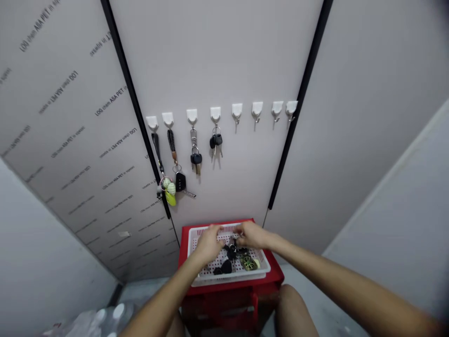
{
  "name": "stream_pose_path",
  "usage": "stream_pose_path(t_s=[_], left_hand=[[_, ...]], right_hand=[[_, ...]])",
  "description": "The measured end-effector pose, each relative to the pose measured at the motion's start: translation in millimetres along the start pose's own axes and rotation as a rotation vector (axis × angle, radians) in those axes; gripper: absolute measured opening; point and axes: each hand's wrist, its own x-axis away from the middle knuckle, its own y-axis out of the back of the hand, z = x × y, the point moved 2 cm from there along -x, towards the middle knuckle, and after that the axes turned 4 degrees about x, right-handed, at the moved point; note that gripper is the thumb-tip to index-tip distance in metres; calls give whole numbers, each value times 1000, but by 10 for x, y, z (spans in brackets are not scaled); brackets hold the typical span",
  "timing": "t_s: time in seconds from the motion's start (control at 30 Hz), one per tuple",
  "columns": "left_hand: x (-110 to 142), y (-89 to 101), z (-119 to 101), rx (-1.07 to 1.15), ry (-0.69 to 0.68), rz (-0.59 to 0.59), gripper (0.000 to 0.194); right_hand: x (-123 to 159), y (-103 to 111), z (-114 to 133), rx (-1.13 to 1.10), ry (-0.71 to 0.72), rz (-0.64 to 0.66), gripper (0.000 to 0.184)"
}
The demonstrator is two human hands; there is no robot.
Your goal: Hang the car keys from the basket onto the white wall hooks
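Observation:
Several bunches of keys lie in a white perforated plastic basket. A round gold-and-green key fob is at the basket's right side, and more dark keys lie near its front. My left hand hovers over the left half of the basket, thumb and fingers apart, with nothing visible between them. Over the back right part, my right hand has its fingers bent together beside the keys; what they pinch, if anything, is too small and blurred to make out.
The basket stands on a red stool. White adhesive hooks run along the wall; key sets hang from the four left ones, and the right ones are bare. Plastic bottles stand at lower left.

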Motion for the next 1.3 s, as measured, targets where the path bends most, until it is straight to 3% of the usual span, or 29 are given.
stream_pose_path(t_s=[0.07,0.13,0.27,0.43,0.63,0.8,0.93,1.0,1.07,1.13,1.2,1.3], left_hand=[[81,-247,99,-44,19,100,38],[118,-387,130,-104,22,148,41],[94,-424,140,-195,73,187,33],[-17,-226,208,-92,146,215,21],[-173,170,59,248,44,138,23],[-187,429,-146,335,-110,56,21],[-153,534,-224,259,-184,-16,21],[-145,547,-242,202,-229,-12,20],[-145,547,-255,156,-286,-2,19],[-151,543,-263,131,-331,-10,20],[-162,543,-270,113,-351,-34,20],[-186,557,-286,81,-331,-102,17]], right_hand=[[63,-255,-47,160,5,3,28],[80,-367,-50,239,7,-38,33],[46,-360,-18,114,28,20,26],[-9,-247,-47,-159,10,-35,22],[-86,-20,14,-504,36,-137,21],[-75,286,182,-788,82,-149,26],[-48,487,176,-628,-107,-445,30],[-35,545,181,-526,-90,-570,23],[-41,542,211,-529,34,-505,20],[-55,494,241,-602,120,-342,20],[-68,446,251,-685,108,-240,20],[-74,445,250,-719,43,-252,18]])
